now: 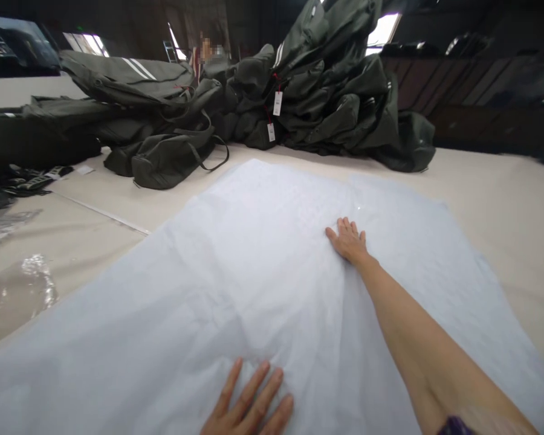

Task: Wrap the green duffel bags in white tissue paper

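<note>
A large, pale bluish-white sheet [263,241] lies spread over the table, with creases running across it. My left hand [252,402] rests on its near part at the bottom of the view, fingers spread and nothing held; the wrist is outside the view. Farther out and to the right, my right hand [348,240] presses flat on the same sheet with its fingers apart. Folds run from near this hand toward me.
Dark green bags [172,158] are heaped along the table's far side, some with white tags [277,103]. Clear plastic [18,290] lies at the left on the beige table [494,199]. Dark straps [31,179] sit behind it. A blurred person [208,53] appears beyond the bags.
</note>
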The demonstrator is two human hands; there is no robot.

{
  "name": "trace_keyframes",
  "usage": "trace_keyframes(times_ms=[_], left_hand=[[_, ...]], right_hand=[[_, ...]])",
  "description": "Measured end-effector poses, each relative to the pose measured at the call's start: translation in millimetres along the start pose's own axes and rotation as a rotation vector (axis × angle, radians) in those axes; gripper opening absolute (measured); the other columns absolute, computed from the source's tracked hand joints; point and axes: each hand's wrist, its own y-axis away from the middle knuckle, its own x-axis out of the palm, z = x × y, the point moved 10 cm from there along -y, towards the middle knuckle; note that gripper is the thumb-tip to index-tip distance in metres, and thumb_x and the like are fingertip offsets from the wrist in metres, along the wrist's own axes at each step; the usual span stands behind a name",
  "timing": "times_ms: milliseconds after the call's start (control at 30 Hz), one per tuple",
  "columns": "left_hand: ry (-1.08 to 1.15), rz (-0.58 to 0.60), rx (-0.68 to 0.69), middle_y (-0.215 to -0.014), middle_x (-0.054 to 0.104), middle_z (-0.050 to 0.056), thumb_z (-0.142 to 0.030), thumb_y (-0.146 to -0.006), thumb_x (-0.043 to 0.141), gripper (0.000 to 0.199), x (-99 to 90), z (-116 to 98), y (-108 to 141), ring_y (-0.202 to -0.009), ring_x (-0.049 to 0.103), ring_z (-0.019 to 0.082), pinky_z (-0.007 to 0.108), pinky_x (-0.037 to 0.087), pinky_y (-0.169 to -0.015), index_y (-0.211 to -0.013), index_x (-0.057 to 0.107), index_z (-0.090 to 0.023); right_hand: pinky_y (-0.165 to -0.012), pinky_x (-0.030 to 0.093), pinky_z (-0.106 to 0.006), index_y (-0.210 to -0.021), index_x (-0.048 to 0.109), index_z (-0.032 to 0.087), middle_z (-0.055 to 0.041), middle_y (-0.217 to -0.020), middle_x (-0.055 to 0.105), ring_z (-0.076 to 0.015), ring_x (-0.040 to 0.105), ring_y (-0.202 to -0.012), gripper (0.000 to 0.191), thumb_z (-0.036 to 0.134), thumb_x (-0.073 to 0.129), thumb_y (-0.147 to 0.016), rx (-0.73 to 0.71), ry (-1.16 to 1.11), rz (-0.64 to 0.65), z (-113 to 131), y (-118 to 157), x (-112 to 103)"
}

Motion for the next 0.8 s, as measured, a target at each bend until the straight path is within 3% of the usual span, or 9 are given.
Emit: trace_keyframes(times_ms=[100, 167, 267, 367, 467, 533, 600, 700, 800], left_hand=[[0.056, 0.058, -0.052, -0.146, 0.044, 0.008, -0.057, -0.092, 0.050, 0.056, -9.1, 6, 4, -0.141, 0.025, 0.032, 0.062, -0.002, -0.115, -0.138, 0.046, -0.027], [0.137, 0.120, -0.127, -0.148, 0.040, 0.013, -0.074, -0.084, 0.044, 0.081, -18.1, 10, 14, -0.141, 0.024, 0.034, 0.060, 0.001, -0.116, -0.143, 0.040, -0.019], [0.303, 0.187, -0.250, -0.144, 0.044, 0.017, -0.084, -0.075, 0.040, 0.098, -42.5, 7, 39, -0.136, 0.034, 0.034, 0.052, 0.023, -0.113, -0.142, 0.039, -0.012], [0.441, 0.221, -0.289, -0.129, 0.059, 0.012, -0.073, -0.083, 0.048, 0.078, -70.3, -15, 65, -0.118, 0.053, 0.027, 0.040, 0.042, -0.099, -0.134, 0.047, -0.014], [0.495, 0.323, -0.288, -0.131, 0.058, 0.011, -0.073, -0.080, 0.053, 0.084, -76.3, -42, 87, -0.114, 0.055, 0.028, 0.041, 0.044, -0.094, -0.139, 0.041, -0.015], [0.498, 0.414, -0.328, -0.137, 0.054, 0.012, -0.070, -0.076, 0.063, 0.089, -67.1, -52, 99, -0.119, 0.051, 0.030, 0.044, 0.042, -0.097, -0.141, 0.037, -0.016], [0.518, 0.475, -0.385, -0.139, 0.051, 0.010, -0.062, -0.077, 0.069, 0.082, -56.7, -53, 106, -0.122, 0.049, 0.030, 0.046, 0.040, -0.100, -0.139, 0.038, -0.019], [0.560, 0.495, -0.459, -0.137, 0.051, 0.008, -0.045, -0.084, 0.069, 0.060, -50.6, -48, 107, -0.121, 0.047, 0.028, 0.046, 0.038, -0.102, -0.132, 0.044, -0.021], [0.561, 0.538, -0.479, -0.118, 0.059, 0.007, -0.026, -0.085, 0.064, 0.030, -50.3, -43, 103, -0.107, 0.053, 0.027, 0.045, 0.044, -0.093, -0.113, 0.054, -0.020]], right_hand=[[-0.117, 0.009, -0.056, -0.150, 0.015, 0.009, -0.0123, -0.159, 0.012, -0.0281, 0.006, -0.146, 0.074, 0.058, 0.014, -0.095, -0.003, -0.053, -0.022, -5, 31, -27], [-0.118, 0.009, -0.053, -0.150, 0.015, 0.010, -0.0109, -0.159, 0.011, -0.0252, 0.006, -0.146, 0.072, 0.056, 0.014, -0.096, -0.049, -0.063, -0.041, -7, 85, -41], [-0.119, 0.010, -0.051, -0.151, 0.018, 0.016, -0.0081, -0.158, 0.019, -0.0232, 0.011, -0.146, 0.066, 0.054, 0.020, -0.097, -0.276, -0.044, -0.103, 7, 214, -54], [-0.118, 0.014, -0.051, -0.151, 0.015, 0.018, -0.0074, -0.156, 0.024, -0.0248, 0.018, -0.145, 0.062, 0.047, 0.029, -0.098, -0.493, 0.027, -0.099, 31, 351, -48], [-0.118, 0.012, -0.050, -0.151, 0.017, 0.014, -0.0096, -0.154, 0.029, -0.0275, 0.022, -0.143, 0.068, 0.048, 0.037, -0.095, -0.614, 0.117, -0.101, 58, 437, -26], [-0.118, 0.011, -0.050, -0.150, 0.020, 0.014, -0.0093, -0.153, 0.032, -0.0286, 0.022, -0.143, 0.070, 0.049, 0.042, -0.094, -0.675, 0.153, -0.120, 71, 461, -9], [-0.118, 0.010, -0.050, -0.150, 0.022, 0.016, -0.0082, -0.153, 0.033, -0.0282, 0.021, -0.143, 0.070, 0.049, 0.045, -0.093, -0.711, 0.176, -0.133, 76, 467, 6], [-0.118, 0.009, -0.049, -0.149, 0.024, 0.016, -0.0072, -0.153, 0.032, -0.0264, 0.020, -0.144, 0.069, 0.050, 0.045, -0.093, -0.713, 0.211, -0.133, 71, 465, 22], [-0.118, 0.009, -0.049, -0.149, 0.024, 0.016, -0.0062, -0.153, 0.032, -0.0257, 0.020, -0.144, 0.069, 0.051, 0.044, -0.093, -0.705, 0.246, -0.141, 67, 464, 27]])
